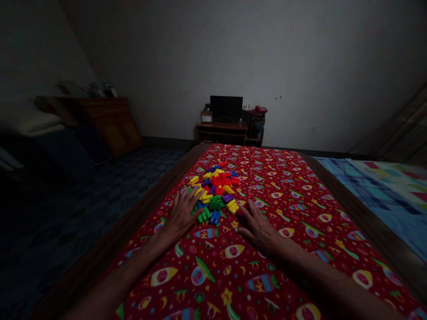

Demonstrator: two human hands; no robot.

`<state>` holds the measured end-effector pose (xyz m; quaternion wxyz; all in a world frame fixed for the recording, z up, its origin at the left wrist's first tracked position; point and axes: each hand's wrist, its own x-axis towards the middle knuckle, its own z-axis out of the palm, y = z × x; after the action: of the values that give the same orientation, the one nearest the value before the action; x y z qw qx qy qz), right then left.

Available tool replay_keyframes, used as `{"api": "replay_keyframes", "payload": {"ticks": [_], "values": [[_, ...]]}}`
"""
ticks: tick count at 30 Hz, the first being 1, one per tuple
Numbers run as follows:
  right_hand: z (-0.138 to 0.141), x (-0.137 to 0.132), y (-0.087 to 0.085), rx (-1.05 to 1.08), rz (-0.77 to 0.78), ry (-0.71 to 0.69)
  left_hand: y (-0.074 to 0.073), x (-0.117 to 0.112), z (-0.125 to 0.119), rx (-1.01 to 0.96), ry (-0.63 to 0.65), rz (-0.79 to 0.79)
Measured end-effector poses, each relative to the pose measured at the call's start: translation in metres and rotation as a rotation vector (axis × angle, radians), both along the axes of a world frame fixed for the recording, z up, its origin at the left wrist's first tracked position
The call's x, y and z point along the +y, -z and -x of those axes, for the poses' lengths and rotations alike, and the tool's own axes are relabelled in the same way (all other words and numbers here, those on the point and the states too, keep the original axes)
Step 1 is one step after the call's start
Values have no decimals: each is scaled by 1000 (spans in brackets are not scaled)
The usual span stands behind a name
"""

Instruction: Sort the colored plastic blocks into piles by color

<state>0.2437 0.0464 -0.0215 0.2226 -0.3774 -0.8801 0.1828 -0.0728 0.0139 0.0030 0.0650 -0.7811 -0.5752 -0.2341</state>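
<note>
A loose pile of plastic building blocks [221, 179] in red, yellow, green, blue and purple lies on a red printed cloth [240, 275]. My left hand [183, 209] rests at the pile's left edge, fingers stretched out over the nearest blocks. To the right of the pile, my right hand [258, 224] is spread low over the cloth, its fingertips close to a yellow block [232, 206]. Between the hands sit a green block [215, 202] and a blue block [215, 217]. Neither hand is seen gripping a block.
The cloth covers a long table with dark wooden edges [160, 191]. Against the far wall stands a desk with a monitor [226, 108] and a red telephone [260, 109]. A wooden cabinet [113, 122] is at the left; a bed with a checked cover [373, 191] is at the right.
</note>
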Motion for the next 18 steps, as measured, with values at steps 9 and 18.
{"api": "replay_keyframes", "payload": {"ticks": [9, 18], "values": [[114, 23, -20, 194, -153, -55, 23, 4, 1, -350, -91, -11], [-45, 90, -5, 61, -303, 396, 22, 69, 61, -545, -175, -65]]}}
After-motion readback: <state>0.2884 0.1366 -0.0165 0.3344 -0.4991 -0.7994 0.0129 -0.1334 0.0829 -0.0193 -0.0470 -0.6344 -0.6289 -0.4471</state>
